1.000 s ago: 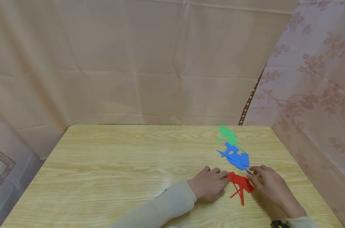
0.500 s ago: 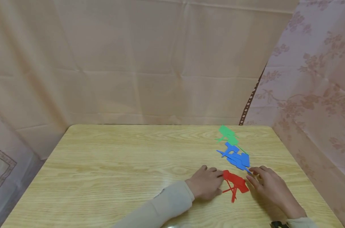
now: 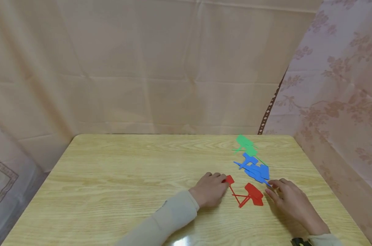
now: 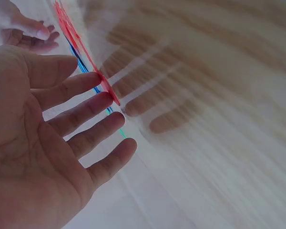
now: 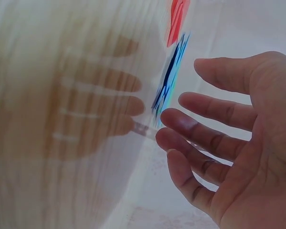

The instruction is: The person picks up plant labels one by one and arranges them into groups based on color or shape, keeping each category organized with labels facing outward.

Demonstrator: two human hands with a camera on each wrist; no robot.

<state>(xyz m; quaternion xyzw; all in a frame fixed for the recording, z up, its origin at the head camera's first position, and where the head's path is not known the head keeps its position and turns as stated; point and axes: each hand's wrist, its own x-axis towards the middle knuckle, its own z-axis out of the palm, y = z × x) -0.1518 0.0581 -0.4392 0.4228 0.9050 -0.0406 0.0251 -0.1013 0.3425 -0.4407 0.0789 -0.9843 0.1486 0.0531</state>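
Observation:
Flat red plant labels with thin stems lie on the table between the hands. One red label (image 3: 230, 179) is spread apart to the left, and my left hand (image 3: 210, 190) touches its head with its fingertips. In the left wrist view the fingers of that hand are extended and spread, with no grip around anything. Overlapping red labels (image 3: 254, 193) lie to the right of it. My right hand (image 3: 291, 200) rests beside them, its fingers loosely bent near the tip of a blue plant label (image 3: 256, 173) in the blue pile; contact cannot be told.
Behind the blue pile lie several green plant labels (image 3: 244, 140) near the table's back right. The wood-grain table (image 3: 127, 177) extends far to the left. A beige curtain (image 3: 173, 68) hangs behind it, and a flowered cloth (image 3: 342, 95) on the right.
My left hand has moved left and slightly away, sliding red labels with it. One red label has separated from the others. The right hand has stayed almost still; blue and green piles are unchanged.

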